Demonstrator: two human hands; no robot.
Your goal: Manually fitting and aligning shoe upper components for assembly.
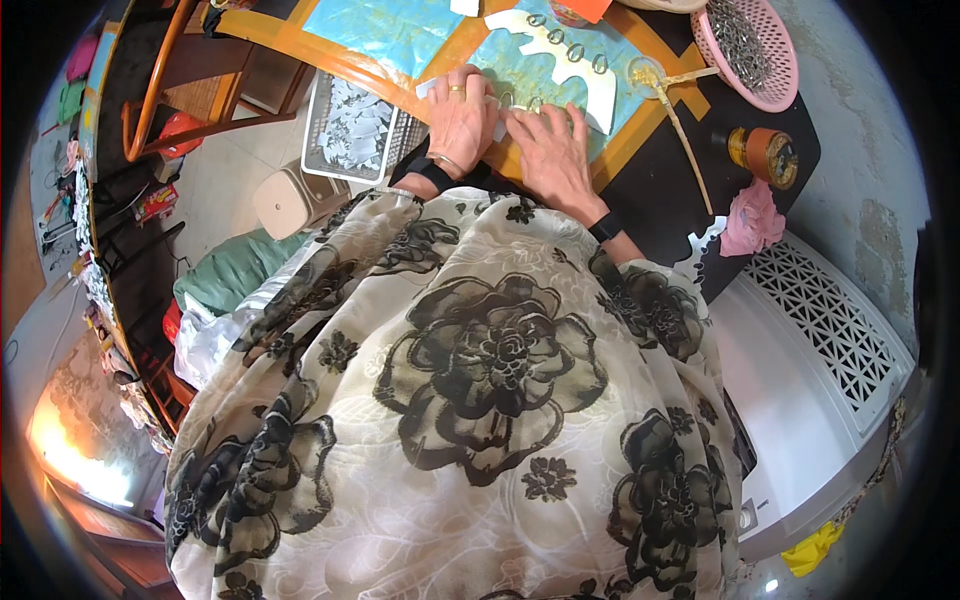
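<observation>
On the work surface's near edge, my left hand (460, 118) has its fingers curled over a small white paper piece (424, 89); part of the piece is hidden. Close beside it, my right hand (553, 158) rests palm down with its fingers apart, the tips beside a small metal ring (535, 103). Just beyond both hands lies a white cut-out sheet (597, 92) with a toothed edge. Several oval metal rings (574, 53) sit in a row along it. To its right, a thin stick (685, 145) reaches from a round patch of yellowish paste (645, 72).
A pink basket (778, 92) of metal pieces stands at the far right. Nearer are a tape roll (772, 158) and a crumpled pink cloth (752, 218). Left of my hands sits a grey basket (312, 150) of white pieces. A chair (160, 95) and a beige stool (285, 205) stand left.
</observation>
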